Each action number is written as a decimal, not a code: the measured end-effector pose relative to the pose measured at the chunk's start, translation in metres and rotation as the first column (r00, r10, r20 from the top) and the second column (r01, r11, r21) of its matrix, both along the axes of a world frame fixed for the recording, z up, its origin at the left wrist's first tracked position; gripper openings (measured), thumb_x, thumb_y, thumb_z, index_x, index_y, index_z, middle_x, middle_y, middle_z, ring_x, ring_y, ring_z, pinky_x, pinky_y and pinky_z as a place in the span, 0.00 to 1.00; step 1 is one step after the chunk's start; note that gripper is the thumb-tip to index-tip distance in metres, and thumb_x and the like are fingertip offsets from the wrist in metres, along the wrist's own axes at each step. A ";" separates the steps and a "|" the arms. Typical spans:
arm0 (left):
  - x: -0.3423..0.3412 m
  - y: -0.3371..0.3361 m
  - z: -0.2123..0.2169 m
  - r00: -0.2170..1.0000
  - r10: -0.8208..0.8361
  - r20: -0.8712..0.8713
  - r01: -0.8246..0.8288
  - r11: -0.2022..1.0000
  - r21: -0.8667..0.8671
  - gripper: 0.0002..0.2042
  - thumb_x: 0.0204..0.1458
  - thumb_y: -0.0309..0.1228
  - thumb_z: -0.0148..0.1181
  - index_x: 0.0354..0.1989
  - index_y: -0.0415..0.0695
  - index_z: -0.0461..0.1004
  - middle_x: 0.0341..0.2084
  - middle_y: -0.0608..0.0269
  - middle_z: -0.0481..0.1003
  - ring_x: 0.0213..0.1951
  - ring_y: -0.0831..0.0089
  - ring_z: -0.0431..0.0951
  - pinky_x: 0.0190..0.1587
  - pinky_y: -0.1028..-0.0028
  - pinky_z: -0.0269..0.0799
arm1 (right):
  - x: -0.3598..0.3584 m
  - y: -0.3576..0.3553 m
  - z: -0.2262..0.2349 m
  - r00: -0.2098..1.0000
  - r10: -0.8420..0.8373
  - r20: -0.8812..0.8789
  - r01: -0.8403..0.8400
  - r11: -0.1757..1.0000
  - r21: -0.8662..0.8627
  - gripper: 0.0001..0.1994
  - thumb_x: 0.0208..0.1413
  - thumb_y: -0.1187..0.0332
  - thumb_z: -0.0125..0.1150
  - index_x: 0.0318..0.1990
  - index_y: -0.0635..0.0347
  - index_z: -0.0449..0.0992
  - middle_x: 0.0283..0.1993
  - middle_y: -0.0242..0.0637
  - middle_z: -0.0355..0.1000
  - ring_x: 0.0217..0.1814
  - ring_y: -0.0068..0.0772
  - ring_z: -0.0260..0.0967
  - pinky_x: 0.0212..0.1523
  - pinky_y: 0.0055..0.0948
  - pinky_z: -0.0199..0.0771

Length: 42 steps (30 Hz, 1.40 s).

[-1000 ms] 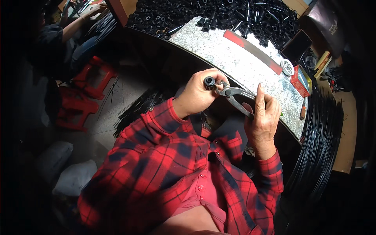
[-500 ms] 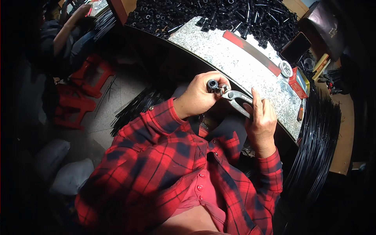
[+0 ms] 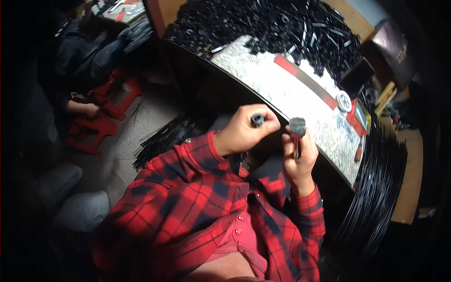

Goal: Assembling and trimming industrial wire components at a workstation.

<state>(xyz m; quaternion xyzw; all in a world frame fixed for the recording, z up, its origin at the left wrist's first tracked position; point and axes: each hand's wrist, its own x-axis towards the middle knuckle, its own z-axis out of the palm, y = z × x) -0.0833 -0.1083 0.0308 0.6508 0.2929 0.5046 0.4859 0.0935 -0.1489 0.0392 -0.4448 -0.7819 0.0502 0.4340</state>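
In my left hand (image 3: 245, 129) a short black tubular fitting (image 3: 257, 120) is pinched between thumb and fingers, its hollow end facing up. Close by on its right, my right hand (image 3: 302, 157) is closed round a hand tool with a broad grey head (image 3: 297, 126). A reddish part shows below that head, and motion blur hides the tool's exact kind. The two hands are apart, just off the curved near edge of the speckled worktop (image 3: 253, 70).
Black tubular parts (image 3: 263, 28) are heaped at the back. A red-ended flat bar (image 3: 305, 80), a round white dish (image 3: 344, 101) and a red box (image 3: 358, 120) lie on the worktop. Thin black rods (image 3: 380, 183) hang at right. Red stools (image 3: 117, 96) and another person's hand (image 3: 89, 109) are at left.
The pliers that gripped at the black fitting have come away from it. My right hand has turned, and its tool now shows a broad grey head. At left, the other person's hand has come down.
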 end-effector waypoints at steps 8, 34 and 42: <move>-0.006 -0.004 -0.005 0.999 0.012 0.032 -0.015 0.995 0.096 0.04 0.45 0.24 0.56 0.26 0.36 0.70 0.22 0.61 0.71 0.26 0.77 0.71 0.30 0.76 0.66 | -0.021 0.008 -0.010 0.997 0.079 0.020 -0.081 0.979 0.188 0.12 0.44 0.75 0.58 0.38 0.66 0.68 0.33 0.46 0.67 0.34 0.48 0.67 0.34 0.36 0.70; 0.000 -0.012 -0.013 0.999 -0.037 -0.039 0.041 0.993 0.111 0.36 0.35 0.56 0.66 0.44 0.39 0.63 0.37 0.56 0.67 0.42 0.64 0.69 0.46 0.68 0.65 | -0.040 -0.006 -0.013 0.824 0.229 -0.519 -0.335 0.935 -0.119 0.04 0.53 0.78 0.51 0.37 0.66 0.67 0.36 0.38 0.67 0.39 0.31 0.67 0.43 0.30 0.68; 0.000 -0.012 -0.014 0.998 -0.055 -0.037 0.058 0.993 0.103 0.37 0.34 0.56 0.67 0.45 0.39 0.63 0.37 0.56 0.67 0.41 0.64 0.69 0.45 0.68 0.65 | -0.032 -0.006 -0.027 0.828 0.185 -0.530 -0.317 0.933 -0.170 0.06 0.54 0.76 0.52 0.39 0.66 0.67 0.39 0.38 0.66 0.42 0.31 0.65 0.45 0.30 0.67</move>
